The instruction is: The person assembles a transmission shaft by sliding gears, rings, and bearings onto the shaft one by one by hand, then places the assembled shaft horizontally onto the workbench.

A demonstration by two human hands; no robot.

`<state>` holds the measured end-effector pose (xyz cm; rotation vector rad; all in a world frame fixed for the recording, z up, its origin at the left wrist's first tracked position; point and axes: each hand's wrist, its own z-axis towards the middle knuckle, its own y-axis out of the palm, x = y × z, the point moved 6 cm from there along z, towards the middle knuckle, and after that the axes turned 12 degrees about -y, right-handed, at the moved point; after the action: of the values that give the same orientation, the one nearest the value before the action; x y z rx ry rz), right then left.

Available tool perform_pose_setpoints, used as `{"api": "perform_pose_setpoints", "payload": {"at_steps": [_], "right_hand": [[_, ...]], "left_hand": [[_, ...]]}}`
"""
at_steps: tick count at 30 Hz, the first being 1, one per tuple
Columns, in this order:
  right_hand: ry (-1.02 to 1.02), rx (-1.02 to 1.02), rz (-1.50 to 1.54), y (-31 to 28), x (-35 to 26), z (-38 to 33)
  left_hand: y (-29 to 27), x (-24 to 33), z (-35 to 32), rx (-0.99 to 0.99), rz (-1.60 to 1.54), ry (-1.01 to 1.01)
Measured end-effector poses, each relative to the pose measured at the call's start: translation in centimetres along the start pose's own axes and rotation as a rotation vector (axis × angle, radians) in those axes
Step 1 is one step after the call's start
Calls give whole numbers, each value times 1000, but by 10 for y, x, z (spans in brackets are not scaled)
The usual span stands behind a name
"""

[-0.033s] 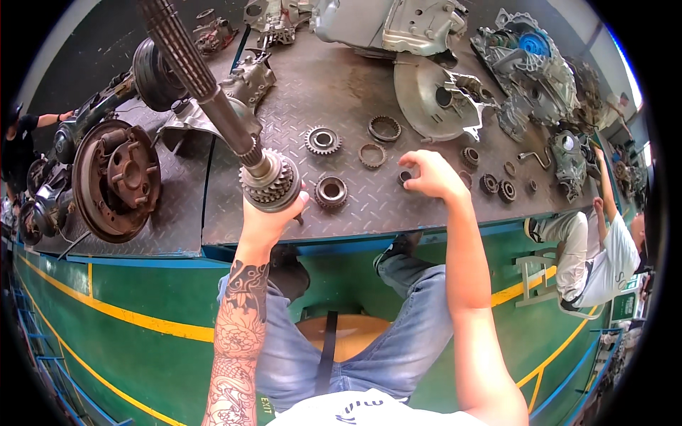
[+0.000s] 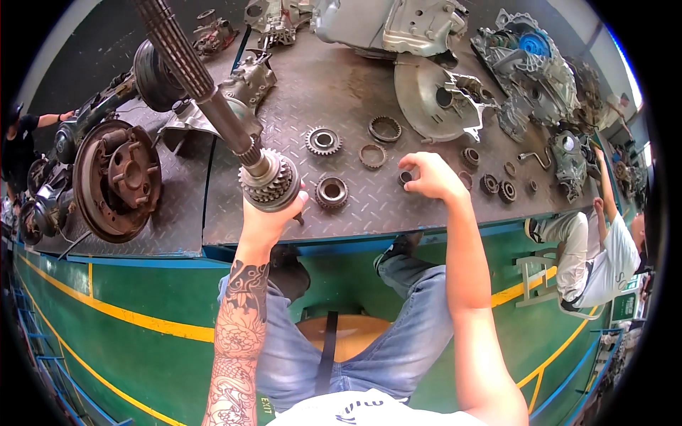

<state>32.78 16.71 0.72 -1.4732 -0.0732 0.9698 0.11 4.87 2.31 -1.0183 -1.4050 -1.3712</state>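
Your left hand (image 2: 268,216) wrapped around lower end of long grey steel splined shaft (image 2: 213,99), under its stacked gear cluster (image 2: 272,181). Shaft axis runs up-left, away from you. Your right hand (image 2: 435,179) pinching small dark metal ring (image 2: 405,177) on steel tread-plate bench (image 2: 341,106). Round bearing-like collar (image 2: 332,192) lies between hands, nearer left. Loose gear (image 2: 323,140) farther back.

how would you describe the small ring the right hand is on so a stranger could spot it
Start at the dark checkered metal bench and find the right hand near its front edge. The small dark ring sits at that hand's fingertips, right of the wider bearing. Unlike the toothed gear and thin rings behind it, it is plain, short and smallest.
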Motion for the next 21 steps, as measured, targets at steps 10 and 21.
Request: {"api": "perform_pose_setpoints", "payload": {"at_steps": [10, 21], "right_hand": [[29, -55, 37, 5, -2, 3], [-380, 383, 1006, -104, -150, 40]], "left_hand": [[2, 3, 3, 28, -4, 18], [6, 4, 7, 88, 12, 138]]}}
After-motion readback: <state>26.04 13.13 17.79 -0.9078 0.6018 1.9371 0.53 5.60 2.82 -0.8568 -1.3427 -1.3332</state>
